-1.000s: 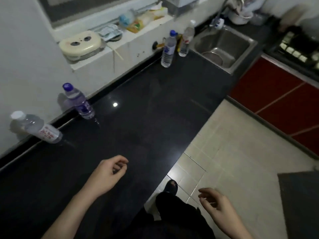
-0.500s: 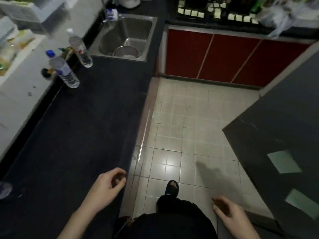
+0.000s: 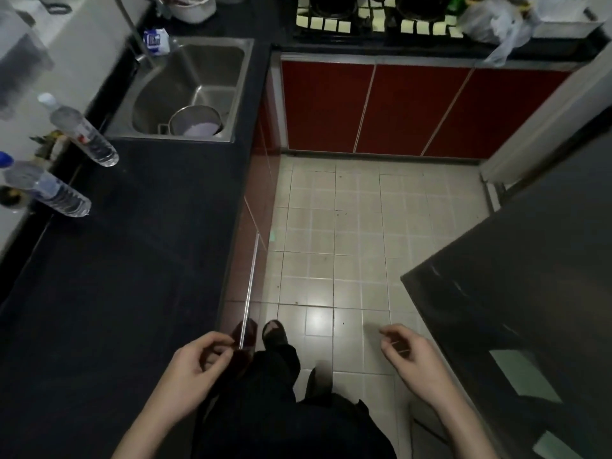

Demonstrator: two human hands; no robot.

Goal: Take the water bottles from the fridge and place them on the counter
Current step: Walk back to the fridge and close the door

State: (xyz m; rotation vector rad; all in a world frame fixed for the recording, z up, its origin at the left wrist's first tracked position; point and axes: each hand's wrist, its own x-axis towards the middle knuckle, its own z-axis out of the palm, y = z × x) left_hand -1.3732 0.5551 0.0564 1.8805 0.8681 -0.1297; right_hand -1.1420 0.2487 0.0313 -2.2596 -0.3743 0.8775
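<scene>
1. Bottles: the white-cap bottle [image 3: 82, 132] and blue-cap bottle [image 3: 46, 188] stand on the counter [image 3: 116, 293], the black slab filling the left side. Both are at its far left by the wall, apart from each other, the white-cap one nearer the sink.
2. A dark unit [image 3: 530, 293] fills the right side, with pale green patches on it; whether it is the fridge I cannot tell.
3. A tiled floor [image 3: 347, 226] runs between counter and dark unit.
4. Red cabinets [image 3: 381, 107] close the floor's far end, under a stove [image 3: 381, 11] and a plastic bag [image 3: 496, 21].
5. The sink [image 3: 240, 94] is set in the counter's far corner; a metal strainer [image 3: 195, 122] lies in it.
6. Dark trousers [image 3: 281, 409] and a sandalled foot [image 3: 275, 332] are at bottom centre, beside the counter edge.
7. The left hand [image 3: 195, 369] hovers over the counter's near edge, fingers loosely curled, holding nothing. The right hand [image 3: 414, 356] hangs just beside the dark unit, likewise loosely curled and empty. Both are well apart from the bottles.
8. Cut off or unclear: the blue cap meets the left edge of view, the stove is cropped at the top, and the dark unit runs out at right and bottom. Things by the wall behind the bottles are blurred, and the labels cannot be read.
</scene>
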